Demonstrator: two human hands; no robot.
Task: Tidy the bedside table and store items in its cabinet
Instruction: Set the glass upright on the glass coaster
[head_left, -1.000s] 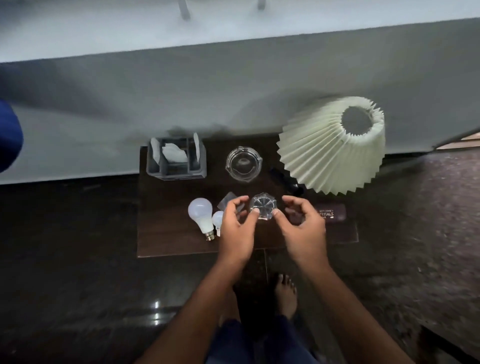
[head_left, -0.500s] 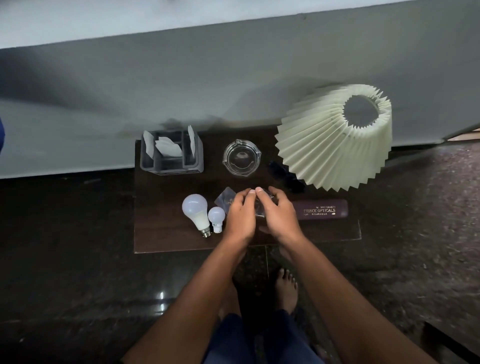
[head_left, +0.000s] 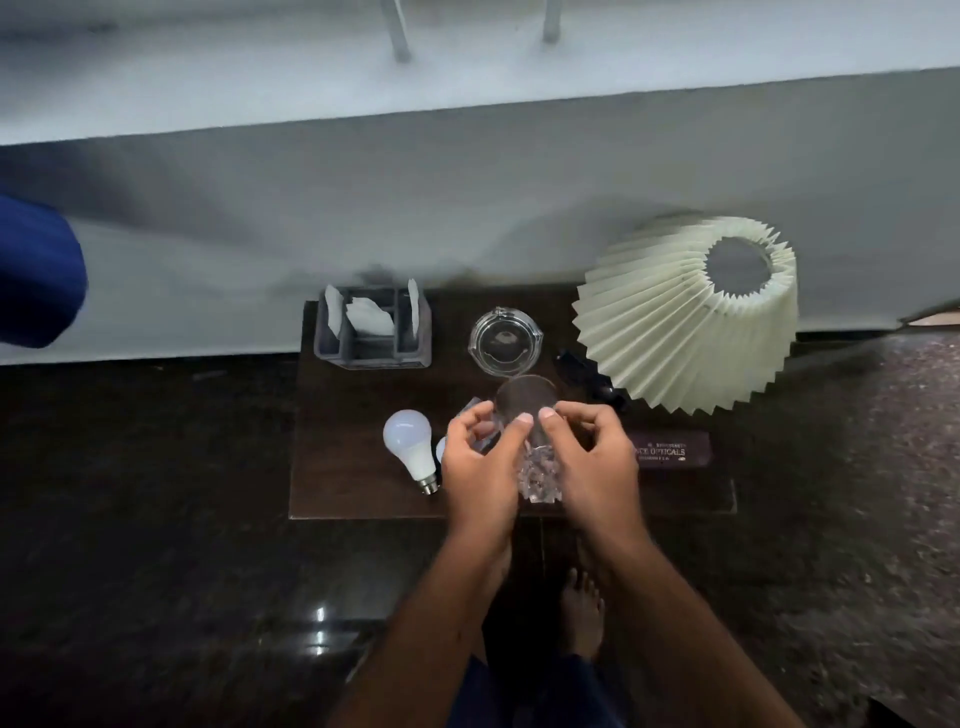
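Note:
A clear cut-glass tumbler (head_left: 531, 415) is held above the dark wooden bedside table (head_left: 353, 467), tilted with its mouth toward the wall. My left hand (head_left: 480, 467) and my right hand (head_left: 592, 462) grip it from either side. On the table lie a large white bulb (head_left: 410, 441), a small bulb (head_left: 441, 449) partly hidden by my left hand, a glass ashtray (head_left: 505, 340), a brown spectacle case (head_left: 670, 449) and a grey organiser (head_left: 373, 330) holding white papers.
A pleated cream lampshade (head_left: 685, 322) leans at the table's back right, with dark sunglasses (head_left: 587, 376) at its base. A grey wall runs behind the table. Dark polished floor surrounds it. My bare foot (head_left: 584, 608) stands in front of the table. Blue fabric (head_left: 36, 270) shows at the left edge.
Both hands closed around the glass tumbler on the table, then lifted it and tilted it so its open mouth faces the wall.

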